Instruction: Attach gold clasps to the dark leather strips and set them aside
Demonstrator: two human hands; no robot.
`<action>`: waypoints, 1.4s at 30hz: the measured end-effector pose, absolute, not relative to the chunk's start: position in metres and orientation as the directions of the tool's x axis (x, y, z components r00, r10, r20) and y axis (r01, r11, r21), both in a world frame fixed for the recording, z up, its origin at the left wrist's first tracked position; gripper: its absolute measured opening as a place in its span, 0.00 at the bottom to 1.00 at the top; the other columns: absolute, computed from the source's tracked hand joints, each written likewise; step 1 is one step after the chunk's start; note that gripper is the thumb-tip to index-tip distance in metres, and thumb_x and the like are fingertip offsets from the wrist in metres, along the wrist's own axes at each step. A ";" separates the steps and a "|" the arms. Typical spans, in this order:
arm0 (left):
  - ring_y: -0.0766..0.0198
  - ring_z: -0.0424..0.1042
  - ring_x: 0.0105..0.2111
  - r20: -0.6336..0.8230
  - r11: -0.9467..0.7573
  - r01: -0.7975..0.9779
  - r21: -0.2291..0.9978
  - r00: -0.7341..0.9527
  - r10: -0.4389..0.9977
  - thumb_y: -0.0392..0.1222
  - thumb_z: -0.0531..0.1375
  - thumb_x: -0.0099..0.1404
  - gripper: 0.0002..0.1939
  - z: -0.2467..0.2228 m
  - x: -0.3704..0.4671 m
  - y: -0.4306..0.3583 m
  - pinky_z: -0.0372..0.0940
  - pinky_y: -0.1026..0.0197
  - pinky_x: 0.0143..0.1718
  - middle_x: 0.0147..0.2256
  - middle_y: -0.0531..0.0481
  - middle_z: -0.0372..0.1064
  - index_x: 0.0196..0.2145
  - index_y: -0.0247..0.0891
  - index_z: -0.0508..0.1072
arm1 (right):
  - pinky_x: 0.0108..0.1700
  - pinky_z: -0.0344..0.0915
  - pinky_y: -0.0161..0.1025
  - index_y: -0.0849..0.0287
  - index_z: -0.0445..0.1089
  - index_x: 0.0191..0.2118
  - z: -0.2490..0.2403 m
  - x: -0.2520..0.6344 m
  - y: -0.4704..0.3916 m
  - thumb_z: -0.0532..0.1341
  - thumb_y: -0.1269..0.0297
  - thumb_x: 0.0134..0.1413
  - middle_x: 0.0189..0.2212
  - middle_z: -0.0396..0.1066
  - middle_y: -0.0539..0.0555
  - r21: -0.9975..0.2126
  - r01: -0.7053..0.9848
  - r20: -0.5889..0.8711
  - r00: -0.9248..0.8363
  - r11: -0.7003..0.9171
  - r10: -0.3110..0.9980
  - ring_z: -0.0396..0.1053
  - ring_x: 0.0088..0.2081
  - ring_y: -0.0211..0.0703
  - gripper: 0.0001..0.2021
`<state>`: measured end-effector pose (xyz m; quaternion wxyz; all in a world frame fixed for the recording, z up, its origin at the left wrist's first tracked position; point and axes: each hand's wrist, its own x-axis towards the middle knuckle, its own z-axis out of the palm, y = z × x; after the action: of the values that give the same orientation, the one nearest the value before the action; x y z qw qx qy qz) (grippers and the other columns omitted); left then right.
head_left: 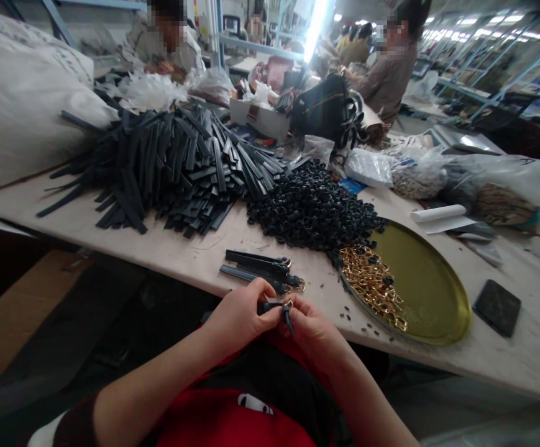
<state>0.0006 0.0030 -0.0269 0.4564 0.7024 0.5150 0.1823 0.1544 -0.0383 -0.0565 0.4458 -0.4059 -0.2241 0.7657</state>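
Both hands meet at the table's front edge around one dark strap [288, 321] with a gold buckle [288, 304] at its end. My left hand [239, 315] is closed and pinches the strap's body between thumb and fingers. From the other side, my right hand [314, 329] is closed on the buckle end, where a short strap tail hangs down. Just beyond my hands lie several straps [255, 261] with gold buckles fitted. Farther back is a big heap of loose dark straps [158, 161]. Beside it sits a mound of small black loops [316, 202].
On the right, a round gold-coloured tray [437, 285] holds a pile of gold buckles [375, 282]. A black phone [498, 307] lies past it. Plastic bags [419, 174] line the back right, and a large white sack [22, 105] stands left. People work across the table.
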 end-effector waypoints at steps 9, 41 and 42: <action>0.63 0.70 0.37 -0.358 0.333 0.152 0.931 0.564 0.744 0.37 0.58 0.56 0.13 -0.030 0.002 0.017 0.63 0.61 0.41 0.38 0.49 0.72 0.41 0.35 0.70 | 0.29 0.57 0.33 0.56 0.61 0.31 -0.063 0.161 -0.018 0.62 0.61 0.45 0.23 0.60 0.45 -0.978 0.166 -0.089 0.226 -0.128 0.970 0.58 0.24 0.34 0.10; 0.66 0.67 0.25 -0.440 0.038 0.481 0.876 0.764 0.472 0.47 0.55 0.60 0.12 0.016 -0.016 0.000 0.60 0.65 0.25 0.25 0.53 0.71 0.29 0.37 0.72 | 0.32 0.60 0.37 0.55 0.66 0.30 -0.034 0.171 -0.062 0.56 0.67 0.46 0.26 0.68 0.50 -0.840 0.531 0.027 -0.163 0.111 0.986 0.65 0.29 0.42 0.03; 0.65 0.68 0.27 -0.402 -0.007 0.476 0.880 0.750 0.525 0.46 0.56 0.60 0.10 0.025 -0.019 0.001 0.61 0.64 0.27 0.28 0.52 0.72 0.31 0.39 0.73 | 0.31 0.60 0.37 0.54 0.66 0.29 -0.038 0.168 -0.065 0.56 0.68 0.45 0.26 0.69 0.50 -0.821 0.551 0.077 -0.155 0.151 0.985 0.65 0.29 0.42 0.03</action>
<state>-0.0190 0.0007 0.0246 0.6100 0.7093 0.3528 0.0202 0.1676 -0.0647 -0.0379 0.3277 -0.5612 -0.6841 0.3310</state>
